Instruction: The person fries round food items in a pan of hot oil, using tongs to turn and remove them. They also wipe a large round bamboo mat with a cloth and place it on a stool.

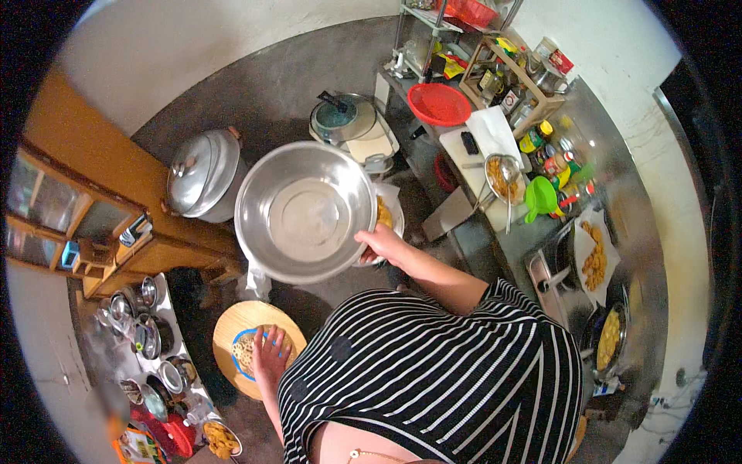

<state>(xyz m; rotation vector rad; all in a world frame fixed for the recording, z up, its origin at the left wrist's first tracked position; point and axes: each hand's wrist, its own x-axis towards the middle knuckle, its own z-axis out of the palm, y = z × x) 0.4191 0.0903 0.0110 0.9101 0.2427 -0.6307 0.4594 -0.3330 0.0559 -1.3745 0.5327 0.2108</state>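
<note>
A large, shiny steel basin point(305, 267) is tilted so that its inside shows, with only light reflections in it. My right hand point(379, 243) grips its rim at the right side. Lower left, my left hand point(270, 352) reaches over a round wooden stool top point(270, 313) with its fingers stretched out. Those fingers lie over a blue-rimmed dish point(242, 352) with a beige pattern or contents, partly hidden by the hand. Whether they touch the dish I cannot tell.
A large lidded metal pot point(202, 174) stands at left. Behind the basin are a glass lid point(336, 116) and a plate with yellow food point(394, 213). The right counter bears a red basket point(439, 104), bottles, fried food point(595, 259) and a frying pan point(610, 340). Bowls crowd the lower-left table.
</note>
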